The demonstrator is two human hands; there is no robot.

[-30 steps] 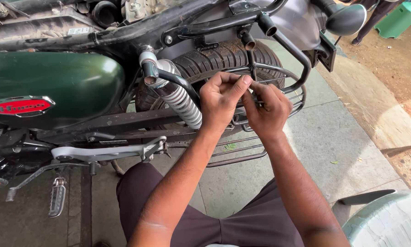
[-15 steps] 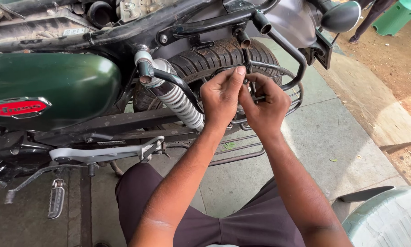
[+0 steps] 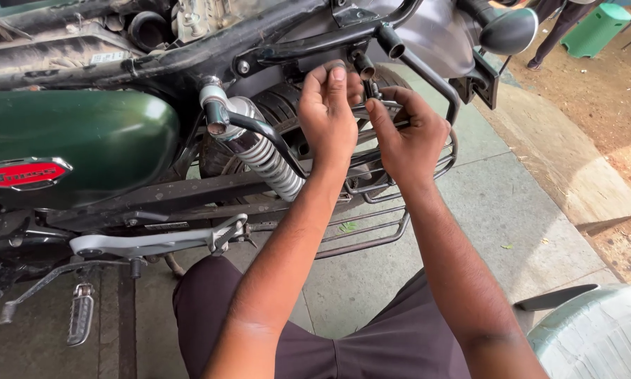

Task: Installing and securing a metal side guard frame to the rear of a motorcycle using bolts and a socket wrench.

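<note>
Both hands work at the rear of the motorcycle, where the left hand (image 3: pixel 327 112) has its fingers curled and pinched up against the black frame tube (image 3: pixel 315 48) just above the rear tyre (image 3: pixel 280 105), while the right hand (image 3: pixel 410 133) is closed with fingertips gripping a small dark fitting (image 3: pixel 369 90) at the top edge of the wire saree guard (image 3: pixel 378 186). The room is tight here: the chrome shock absorber (image 3: pixel 263 158) crowds the left wrist, the open-ended black grab rail (image 3: pixel 427 74) arches over the right knuckles, and only the grey paved floor (image 3: pixel 512 210) beyond the guard's outer edge lies open.
</note>
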